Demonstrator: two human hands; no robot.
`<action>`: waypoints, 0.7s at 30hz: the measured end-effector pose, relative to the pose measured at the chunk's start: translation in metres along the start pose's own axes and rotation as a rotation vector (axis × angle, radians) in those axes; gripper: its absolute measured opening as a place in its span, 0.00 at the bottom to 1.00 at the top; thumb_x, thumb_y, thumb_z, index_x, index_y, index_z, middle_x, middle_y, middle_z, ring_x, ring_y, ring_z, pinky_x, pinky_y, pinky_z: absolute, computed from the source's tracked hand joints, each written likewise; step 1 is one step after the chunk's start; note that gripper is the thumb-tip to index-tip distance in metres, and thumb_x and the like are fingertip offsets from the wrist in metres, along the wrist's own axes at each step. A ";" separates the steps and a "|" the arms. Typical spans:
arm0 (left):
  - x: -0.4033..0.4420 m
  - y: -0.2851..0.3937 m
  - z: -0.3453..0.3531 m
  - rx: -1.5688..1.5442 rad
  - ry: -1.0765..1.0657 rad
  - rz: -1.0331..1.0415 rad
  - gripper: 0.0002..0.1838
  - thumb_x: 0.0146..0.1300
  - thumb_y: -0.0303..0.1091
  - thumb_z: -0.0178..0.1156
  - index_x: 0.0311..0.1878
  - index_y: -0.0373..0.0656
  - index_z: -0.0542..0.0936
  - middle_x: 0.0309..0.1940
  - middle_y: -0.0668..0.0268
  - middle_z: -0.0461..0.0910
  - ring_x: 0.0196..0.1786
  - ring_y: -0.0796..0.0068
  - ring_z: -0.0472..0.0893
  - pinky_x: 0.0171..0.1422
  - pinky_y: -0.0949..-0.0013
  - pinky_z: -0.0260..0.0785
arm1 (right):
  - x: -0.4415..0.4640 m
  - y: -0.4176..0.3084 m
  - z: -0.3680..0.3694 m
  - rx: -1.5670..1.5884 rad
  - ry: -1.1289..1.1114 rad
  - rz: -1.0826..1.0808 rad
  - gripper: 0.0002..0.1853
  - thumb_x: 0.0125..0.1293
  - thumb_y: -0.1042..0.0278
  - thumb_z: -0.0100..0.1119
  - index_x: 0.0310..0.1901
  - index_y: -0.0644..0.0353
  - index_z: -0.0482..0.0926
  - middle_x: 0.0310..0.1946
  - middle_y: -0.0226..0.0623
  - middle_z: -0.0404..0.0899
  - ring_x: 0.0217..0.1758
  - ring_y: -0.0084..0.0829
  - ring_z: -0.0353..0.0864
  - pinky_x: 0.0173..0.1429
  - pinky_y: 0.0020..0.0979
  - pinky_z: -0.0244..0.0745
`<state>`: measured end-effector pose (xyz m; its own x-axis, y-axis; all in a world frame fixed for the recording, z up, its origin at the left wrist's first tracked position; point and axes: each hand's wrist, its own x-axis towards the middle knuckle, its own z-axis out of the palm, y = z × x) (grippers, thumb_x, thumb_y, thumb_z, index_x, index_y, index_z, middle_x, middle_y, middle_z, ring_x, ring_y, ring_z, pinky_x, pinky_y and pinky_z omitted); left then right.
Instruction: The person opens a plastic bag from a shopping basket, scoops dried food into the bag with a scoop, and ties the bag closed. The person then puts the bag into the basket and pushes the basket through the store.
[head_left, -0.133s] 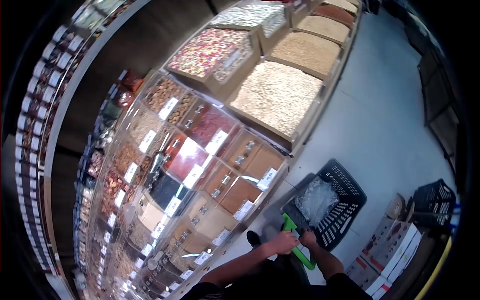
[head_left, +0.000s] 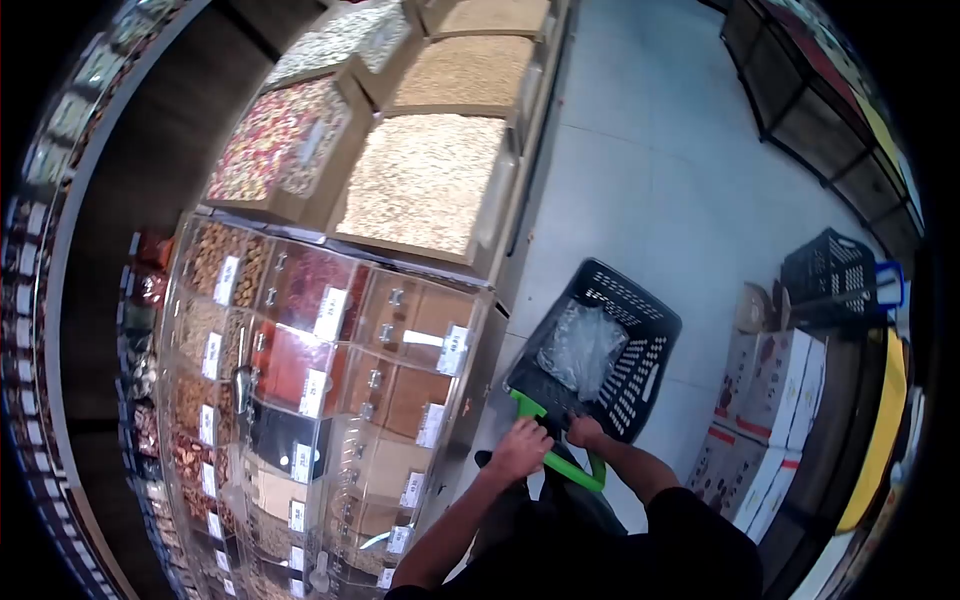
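A dark plastic basket with slotted sides stands in front of my body, tilted in view. Inside it lies a clear, crumpled plastic bag. A bright green handle joins the basket at its near end. My left hand is closed around the green handle on its left part. Just right of it, my right hand is closed at the basket's near edge; what its fingers hold is too small to make out.
Clear-lidded bins of nuts and powders line the left, with open wooden bins of flakes beyond. Stacked white boxes and another dark basket are at the right. Pale floor runs ahead between shelves.
The view has turned to the right, so the bins, boxes and basket appear further left. Both hands remain closed near the green handle.
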<state>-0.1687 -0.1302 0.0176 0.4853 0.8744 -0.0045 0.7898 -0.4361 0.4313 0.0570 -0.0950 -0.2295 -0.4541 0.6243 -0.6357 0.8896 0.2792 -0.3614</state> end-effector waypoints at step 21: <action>0.005 -0.037 -0.008 -0.863 0.551 -1.095 0.20 0.63 0.20 0.53 0.59 0.38 0.67 0.20 0.68 0.69 0.14 0.82 0.68 0.16 0.73 0.58 | 0.091 -0.104 0.042 1.117 0.138 -0.075 0.47 0.58 0.41 0.65 0.70 0.63 0.58 0.56 0.58 0.74 0.55 0.47 0.78 0.60 0.38 0.72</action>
<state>-0.1981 -0.1081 0.0085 -0.5378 0.7297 -0.4222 0.1049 0.5549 0.8253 -0.0791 -0.0979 -0.2785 -0.4334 0.7281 -0.5310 0.2874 -0.4467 -0.8472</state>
